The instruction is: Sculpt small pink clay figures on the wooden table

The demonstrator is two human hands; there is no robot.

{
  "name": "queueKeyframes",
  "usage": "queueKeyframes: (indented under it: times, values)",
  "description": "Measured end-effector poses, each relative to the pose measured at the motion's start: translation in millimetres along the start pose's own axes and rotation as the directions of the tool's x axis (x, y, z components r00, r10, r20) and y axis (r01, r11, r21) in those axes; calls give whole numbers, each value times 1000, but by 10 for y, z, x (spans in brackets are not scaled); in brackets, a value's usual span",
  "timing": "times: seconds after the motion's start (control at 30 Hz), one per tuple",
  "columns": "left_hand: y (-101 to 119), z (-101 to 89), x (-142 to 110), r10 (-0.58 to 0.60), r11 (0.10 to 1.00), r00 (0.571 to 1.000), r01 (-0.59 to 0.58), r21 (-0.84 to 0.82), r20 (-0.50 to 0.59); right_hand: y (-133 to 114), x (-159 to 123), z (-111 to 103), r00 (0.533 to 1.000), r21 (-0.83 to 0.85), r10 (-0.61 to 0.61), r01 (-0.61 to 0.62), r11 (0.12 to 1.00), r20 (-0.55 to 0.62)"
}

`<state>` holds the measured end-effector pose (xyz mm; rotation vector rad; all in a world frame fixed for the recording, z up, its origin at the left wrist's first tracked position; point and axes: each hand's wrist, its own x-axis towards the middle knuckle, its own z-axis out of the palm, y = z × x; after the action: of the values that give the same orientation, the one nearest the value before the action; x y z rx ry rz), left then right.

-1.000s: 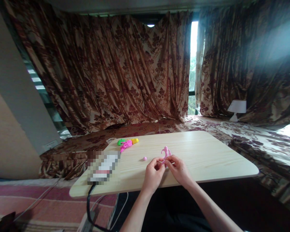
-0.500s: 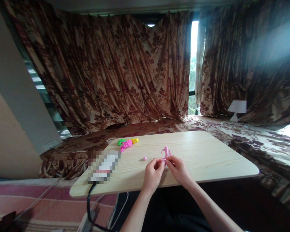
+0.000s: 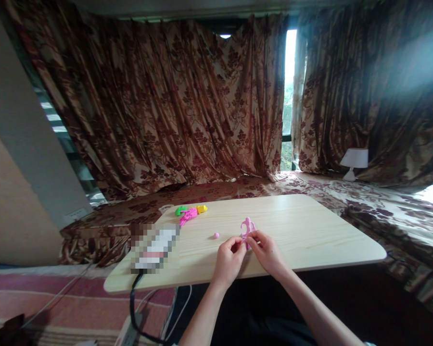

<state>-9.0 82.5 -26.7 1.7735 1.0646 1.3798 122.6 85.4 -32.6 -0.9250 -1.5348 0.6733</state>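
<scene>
A small pink clay figure [image 3: 248,224] with thin curved arms is held over the near part of the table. My left hand [image 3: 229,258] pinches its lower left side, the fingertips covering part of it. From the other side my right hand [image 3: 266,251] grips it between thumb and forefinger. Both hands are close together, and the lower end of the figure is mostly hidden by the fingers. A little pink ball [image 3: 216,235] lies on the table to the left, apart from my hands.
On the pale wooden table [image 3: 310,230], pink [image 3: 189,215], green [image 3: 181,210] and yellow pieces [image 3: 201,209] lie at the back left. A blurred-out object [image 3: 156,248] with a black cable [image 3: 132,307] rests at the left. A white lamp [image 3: 354,158] stands beyond, at the right.
Hardly anything differs. My fingers have shifted very slightly on the pink clay figure; the ball and the coloured pieces stay in place.
</scene>
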Motion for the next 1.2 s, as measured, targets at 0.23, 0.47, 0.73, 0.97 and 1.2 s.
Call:
queueKeyframes:
  times: [0.23, 0.47, 0.73, 0.97, 1.2]
  values:
    - [-5, 1, 3, -4, 1000, 1000, 4, -12, -7, 7, 3, -15, 1000, 9, 18, -17, 1000, -4]
    - [-52, 17, 21, -28, 994, 999, 25, -103, -24, 1, 6, -26, 999, 40, 46, -47, 998, 19]
    - [-46, 23, 22, -18, 996, 1000, 16, -89, -18, 49, 8, -6, 1000, -20, -9, 9, 1000, 10]
    - [-54, 18, 17, -19, 998, 1000, 19, -53, -7, 30, 12, -20, 999, -2, 44, -44, 999, 13]
    - [-70, 14, 17, -5, 1000, 1000, 5, 1, 5, 16, 6, -18, 1000, 16, 14, -14, 1000, 3]
